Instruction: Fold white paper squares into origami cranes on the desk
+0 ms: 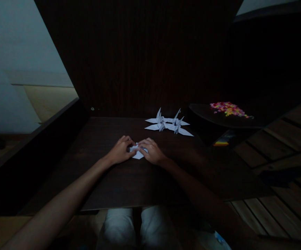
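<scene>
A small piece of folded white paper (138, 155) lies on the dark wooden desk (109, 187), with a pointed edge toward me. My left hand (122, 149) holds its left side, fingers bent and thumb on top. From the right, my right hand (152, 150) grips the same paper with curled fingers, its thumb close to the left one. The hands cover much of the upper part of the paper. Beyond them, several white origami cranes (162, 125) stand close together near the back panel, wings spread.
A raised dark shelf (202, 113) at the right bears a pile of small pink, red and yellow pieces (230, 108). Below it is a packet with a yellow part (221, 143). A low side board (36, 142) bounds the desk at left. The scene is dim.
</scene>
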`<state>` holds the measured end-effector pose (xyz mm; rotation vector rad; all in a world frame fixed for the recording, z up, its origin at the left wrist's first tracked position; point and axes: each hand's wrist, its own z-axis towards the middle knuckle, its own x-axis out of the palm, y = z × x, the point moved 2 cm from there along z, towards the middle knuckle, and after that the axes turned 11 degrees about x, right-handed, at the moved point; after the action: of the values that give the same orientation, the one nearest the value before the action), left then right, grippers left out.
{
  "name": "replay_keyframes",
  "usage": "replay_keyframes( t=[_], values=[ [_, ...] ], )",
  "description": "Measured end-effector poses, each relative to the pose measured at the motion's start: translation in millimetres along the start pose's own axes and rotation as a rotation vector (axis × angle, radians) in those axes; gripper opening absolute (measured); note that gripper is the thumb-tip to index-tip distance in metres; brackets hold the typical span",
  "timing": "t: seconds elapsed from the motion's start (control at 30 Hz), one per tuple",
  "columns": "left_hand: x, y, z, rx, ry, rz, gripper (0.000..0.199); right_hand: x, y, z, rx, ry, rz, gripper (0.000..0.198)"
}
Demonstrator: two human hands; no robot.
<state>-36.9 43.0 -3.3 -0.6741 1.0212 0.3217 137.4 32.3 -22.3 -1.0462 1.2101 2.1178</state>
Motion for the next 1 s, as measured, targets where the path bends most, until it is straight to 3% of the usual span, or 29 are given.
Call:
replay_keyframes(
  t=[0.2, 0.67, 0.87, 1.0],
  values=[
    [1, 4, 1, -0.022, -0.027, -0.091, 0.022, -1, 4, -1, -0.024, -0.013, 0.024, 0.014],
    [-5, -9, -1, 0.001, 0.028, -0.054, 0.013, -10, 9, -4, -0.036, -0.030, 0.038, 0.012],
    [-5, -9, -1, 0.048, -0.003, -0.088, 0.027, -14, 6, -4, -0.070, -0.148, 0.046, 0.014],
    [-11, -8, 0, -0.059, -0.078, -0.253, 0.027, -24, 7, -4, -0.002, -0.283, 0.074, 0.025]
  ],
)
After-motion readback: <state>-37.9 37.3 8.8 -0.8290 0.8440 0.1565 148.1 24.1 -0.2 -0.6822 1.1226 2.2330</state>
